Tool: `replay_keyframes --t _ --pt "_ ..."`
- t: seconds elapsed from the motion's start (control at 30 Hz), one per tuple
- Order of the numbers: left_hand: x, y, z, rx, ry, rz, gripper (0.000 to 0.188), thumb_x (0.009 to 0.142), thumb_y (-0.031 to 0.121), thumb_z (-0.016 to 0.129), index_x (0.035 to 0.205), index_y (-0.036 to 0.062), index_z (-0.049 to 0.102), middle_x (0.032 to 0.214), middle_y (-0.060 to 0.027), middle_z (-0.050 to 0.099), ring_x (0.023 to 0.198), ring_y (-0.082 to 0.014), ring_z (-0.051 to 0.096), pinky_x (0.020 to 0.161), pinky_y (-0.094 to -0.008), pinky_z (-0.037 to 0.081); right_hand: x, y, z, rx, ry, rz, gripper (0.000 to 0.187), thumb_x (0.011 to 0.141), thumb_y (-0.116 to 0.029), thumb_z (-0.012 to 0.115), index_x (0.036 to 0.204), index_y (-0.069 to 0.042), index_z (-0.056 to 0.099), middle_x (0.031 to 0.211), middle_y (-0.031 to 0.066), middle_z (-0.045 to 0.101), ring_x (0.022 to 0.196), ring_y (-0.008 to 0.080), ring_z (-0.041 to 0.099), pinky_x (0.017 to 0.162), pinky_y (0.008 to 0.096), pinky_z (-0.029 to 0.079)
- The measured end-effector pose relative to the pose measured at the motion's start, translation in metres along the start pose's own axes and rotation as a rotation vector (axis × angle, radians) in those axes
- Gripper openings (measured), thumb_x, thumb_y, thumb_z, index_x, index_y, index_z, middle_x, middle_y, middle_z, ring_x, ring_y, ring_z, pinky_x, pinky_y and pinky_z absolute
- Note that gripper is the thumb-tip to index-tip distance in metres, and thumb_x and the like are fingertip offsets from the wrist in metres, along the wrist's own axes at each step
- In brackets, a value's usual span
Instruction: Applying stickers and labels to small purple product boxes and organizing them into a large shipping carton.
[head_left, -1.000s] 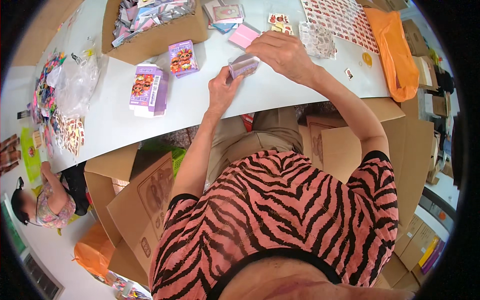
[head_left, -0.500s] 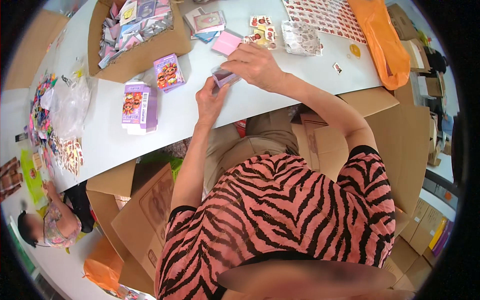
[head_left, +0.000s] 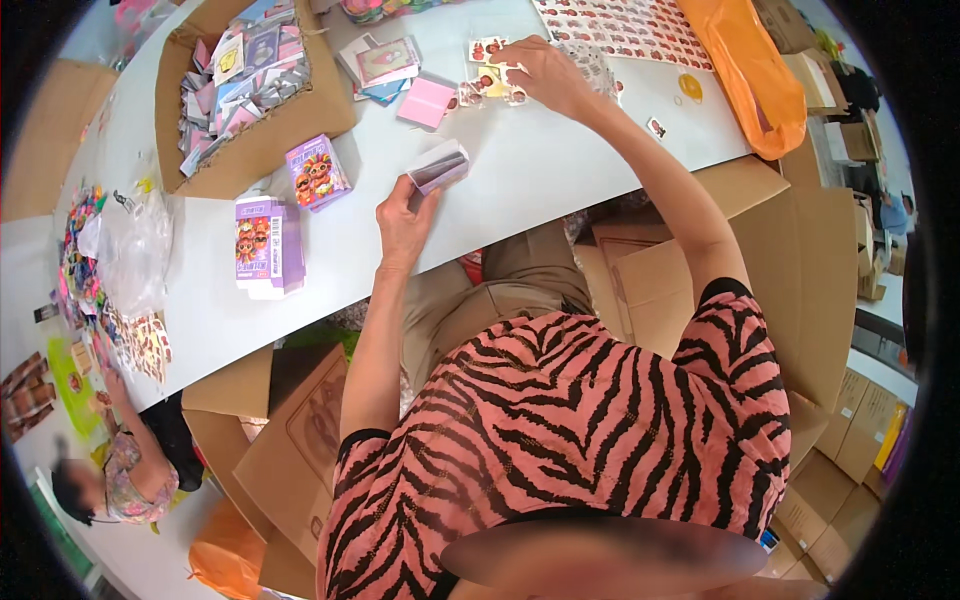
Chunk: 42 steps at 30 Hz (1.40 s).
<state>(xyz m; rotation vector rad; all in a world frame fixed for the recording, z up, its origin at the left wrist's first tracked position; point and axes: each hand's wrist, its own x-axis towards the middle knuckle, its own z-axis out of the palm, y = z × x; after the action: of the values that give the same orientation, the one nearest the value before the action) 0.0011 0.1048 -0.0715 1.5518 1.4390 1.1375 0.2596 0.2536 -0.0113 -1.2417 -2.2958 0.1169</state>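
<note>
My left hand [head_left: 404, 222] holds a small open carton [head_left: 440, 166] over the table's near edge, its open end facing up and right. My right hand [head_left: 552, 78] reaches across the table, fingers apart and touching a loose pile of small picture stickers [head_left: 488, 84]. A pink card stack [head_left: 427, 101] lies just left of the stickers. Behind it is a pile of assorted cards [head_left: 384, 62]. Left of my left hand rest two purple printed card boxes: one nearer [head_left: 262, 245], one farther [head_left: 318, 172].
A cardboard box [head_left: 330, 95] full of cards stands at the far left. Sticker sheets [head_left: 640, 30] and an orange plastic bag [head_left: 755, 85] lie at the far right. Open cartons [head_left: 700, 285] flank my legs. Another person [head_left: 125, 470] works at the left.
My right hand has left the small carton and moved away, up and right, to the stickers. My left hand still holds the carton, now with its open end showing.
</note>
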Motion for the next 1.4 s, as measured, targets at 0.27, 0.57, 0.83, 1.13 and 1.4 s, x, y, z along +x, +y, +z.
replay_keyframes --t 0.27,0.57,0.83,1.13,1.4 --pt "0.0 0.003 0.001 -0.03 -0.001 -0.014 0.023 0.081 0.011 0.07 0.1 0.0026 0.062 0.087 -0.0115 0.069 0.074 -0.0193 0.065 0.07 -0.0311 0.05 0.015 0.034 0.012 -0.307 -0.269 -0.176 0.026 0.075 -0.006 0.063 0.101 -0.01 0.067 0.12 0.0068 0.06 0.118 0.025 0.049 0.099 0.0397 0.041" --pt "0.001 0.003 0.004 -0.032 -0.011 -0.035 0.024 0.081 0.01 0.07 0.102 0.0024 0.061 0.089 -0.011 0.069 0.074 -0.0178 0.064 0.071 -0.0296 0.05 0.021 0.026 -0.034 -0.018 -0.23 -0.119 0.004 0.079 -0.006 0.064 0.082 -0.004 0.063 0.1 0.0034 0.064 0.102 0.0252 0.057 0.092 0.0374 0.044" --pt "0.002 -0.001 0.002 -0.043 0.015 0.065 0.023 0.08 0.01 0.07 0.099 0.0018 0.06 0.086 -0.013 0.066 0.07 -0.0234 0.063 0.068 -0.0322 0.05 0.01 -0.095 -0.052 0.37 -0.143 -0.268 0.007 0.077 -0.008 0.066 0.077 -0.003 0.061 0.107 0.0066 0.063 0.105 0.0271 0.056 0.091 0.0354 0.046" --pt "0.002 0.01 0.002 0.031 -0.033 0.042 0.024 0.082 0.008 0.069 0.103 -0.0012 0.061 0.088 -0.0085 0.069 0.076 -0.0096 0.06 0.072 -0.0276 0.05 -0.015 -0.119 -0.021 0.075 -0.144 -0.368 0.012 0.072 -0.013 0.07 0.078 -0.008 0.061 0.119 0.0041 0.056 0.116 0.0253 0.049 0.098 0.0427 0.039" --pt "-0.001 0.001 0.0 -0.043 -0.02 0.009 0.025 0.083 0.008 0.068 0.105 -0.001 0.061 0.091 -0.0111 0.069 0.081 -0.0102 0.061 0.074 -0.028 0.051 0.005 -0.039 -0.04 0.189 -0.101 0.07 0.019 0.079 -0.01 0.066 0.097 -0.007 0.064 0.117 0.0087 0.061 0.103 0.0277 0.059 0.087 0.0387 0.048"
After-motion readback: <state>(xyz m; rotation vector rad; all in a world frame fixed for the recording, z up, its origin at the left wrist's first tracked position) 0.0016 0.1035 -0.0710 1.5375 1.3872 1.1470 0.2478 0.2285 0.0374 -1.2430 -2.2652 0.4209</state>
